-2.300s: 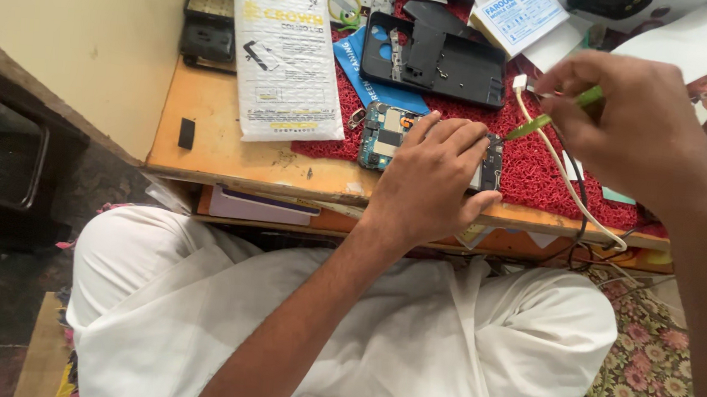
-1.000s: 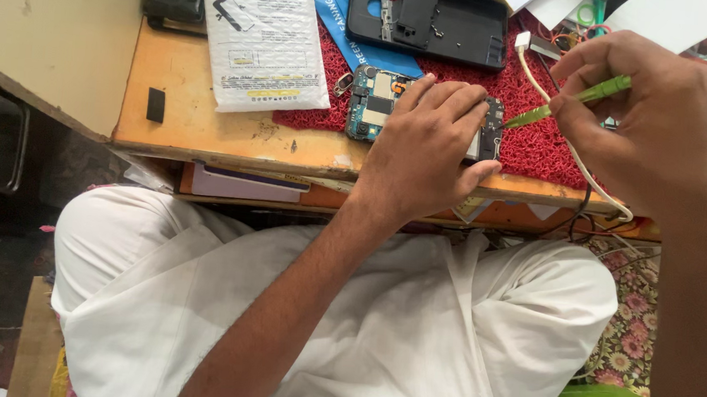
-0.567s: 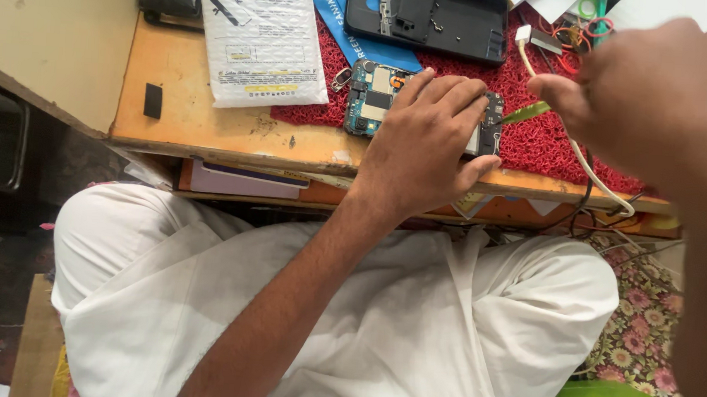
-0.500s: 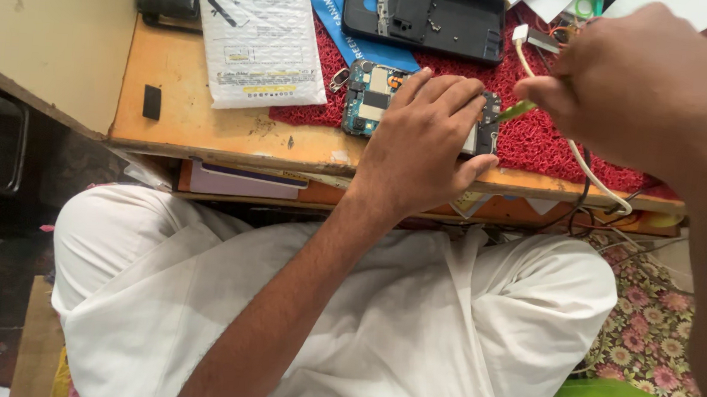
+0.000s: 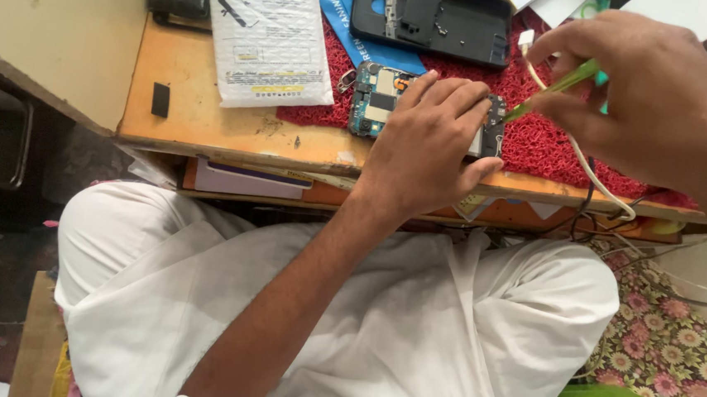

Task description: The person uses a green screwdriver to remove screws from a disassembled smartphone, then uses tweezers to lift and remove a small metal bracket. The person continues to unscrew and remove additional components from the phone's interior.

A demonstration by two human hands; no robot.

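Hands (image 5: 423,145) over opened phone (image 5: 381,101)

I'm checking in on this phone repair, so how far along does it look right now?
Done: the phone is open, its circuit boards bare, and a black back frame lies apart on the red mat. In hand: the left hand presses the phone down while the right hand works a green tool at its edge. Left: the frame is not back on.
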